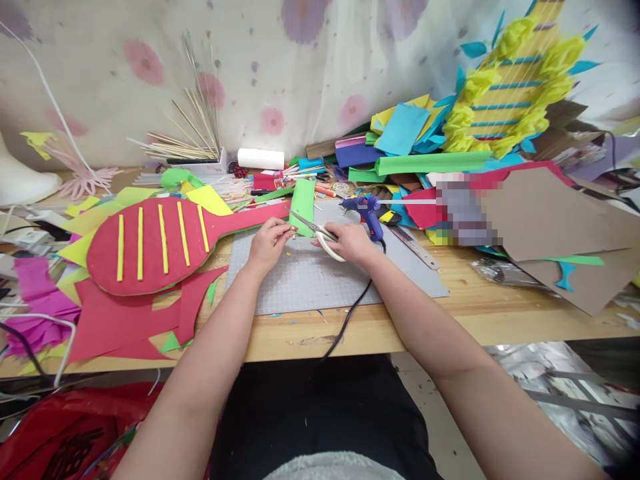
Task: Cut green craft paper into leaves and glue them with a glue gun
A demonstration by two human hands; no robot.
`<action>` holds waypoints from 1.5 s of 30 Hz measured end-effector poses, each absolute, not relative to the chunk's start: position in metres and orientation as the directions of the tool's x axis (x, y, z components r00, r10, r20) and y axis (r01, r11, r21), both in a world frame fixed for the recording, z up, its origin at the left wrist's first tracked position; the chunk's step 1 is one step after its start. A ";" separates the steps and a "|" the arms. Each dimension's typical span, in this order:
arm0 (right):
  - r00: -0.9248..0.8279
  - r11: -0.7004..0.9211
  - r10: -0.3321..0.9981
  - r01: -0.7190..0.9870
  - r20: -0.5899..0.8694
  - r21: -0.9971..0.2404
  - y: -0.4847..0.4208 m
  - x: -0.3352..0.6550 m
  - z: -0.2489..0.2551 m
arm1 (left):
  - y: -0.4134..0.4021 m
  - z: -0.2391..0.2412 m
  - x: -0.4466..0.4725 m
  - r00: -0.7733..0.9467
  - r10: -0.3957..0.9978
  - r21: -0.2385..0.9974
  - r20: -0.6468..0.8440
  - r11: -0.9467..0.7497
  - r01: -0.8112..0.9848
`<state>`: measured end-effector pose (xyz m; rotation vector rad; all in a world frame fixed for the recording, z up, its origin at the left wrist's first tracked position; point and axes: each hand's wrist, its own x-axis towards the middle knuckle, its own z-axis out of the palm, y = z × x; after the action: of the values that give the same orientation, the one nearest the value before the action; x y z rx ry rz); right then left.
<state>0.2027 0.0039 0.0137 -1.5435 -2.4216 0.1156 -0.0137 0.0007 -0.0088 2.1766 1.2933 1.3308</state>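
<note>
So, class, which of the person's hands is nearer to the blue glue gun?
Right. The right hand, holding the scissors, lies close beside the glue gun, just left of it. The left hand is farther left, pinching the green sheet.

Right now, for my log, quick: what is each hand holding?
Left hand: closed, pinching the green paper.
Right hand: closed on the scissors.

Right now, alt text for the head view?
The right hand holds white-handled metal scissors to a green craft-sheet strip held by the left hand, over a grey cutting mat. Left lies a red paddle-shaped cutout with yellow stripes.
</note>
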 end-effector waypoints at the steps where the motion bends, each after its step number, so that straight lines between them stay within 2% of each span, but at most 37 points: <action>1: -0.388 0.421 0.904 0.879 0.178 -0.225 0.004 0.202 0.014 | 0.000 -0.009 -0.013 0.151 0.813 0.642 0.562 -0.544 0.541; 8: -0.496 0.522 0.853 0.809 0.163 -0.271 0.000 0.195 0.012 | -0.002 -0.008 -0.009 -0.036 0.821 0.720 0.570 -0.477 0.505; 18: -0.536 0.559 0.829 0.790 0.160 -0.251 -0.002 0.191 0.010 | -0.003 -0.007 -0.008 -0.028 0.818 0.726 0.575 -0.493 0.479; 27: -0.447 0.481 0.873 0.857 0.195 -0.186 0.001 0.195 0.009 | -0.002 -0.006 -0.009 -0.043 0.824 0.729 0.565 -0.474 0.495; 33: -0.271 0.319 0.940 0.915 0.208 -0.247 0.004 0.197 0.008 | -0.002 -0.006 -0.007 -0.061 0.830 0.755 0.555 -0.471 0.456; 36: -0.164 0.209 0.969 0.943 0.183 -0.260 0.007 0.198 0.008 | 0.001 -0.006 -0.009 -0.125 0.866 0.835 0.484 -0.415 0.361; 39: -0.088 0.129 0.984 0.954 0.157 -0.271 0.009 0.200 0.007 | 0.006 -0.003 -0.017 -0.265 0.902 0.939 0.341 -0.313 0.144; 42: -0.046 0.080 0.991 0.957 0.127 -0.280 0.011 0.200 0.006 | 0.010 0.004 -0.028 -0.443 0.852 0.952 0.279 -0.307 0.009; 45: -0.023 0.051 0.994 0.960 0.106 -0.274 0.010 0.200 0.006 | 0.011 0.010 -0.036 -0.519 0.827 0.958 0.217 -0.284 -0.052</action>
<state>0.1999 0.0105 0.0064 -1.9878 -2.0640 0.1822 -0.0359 0.0110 0.0103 1.0003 1.3488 1.8629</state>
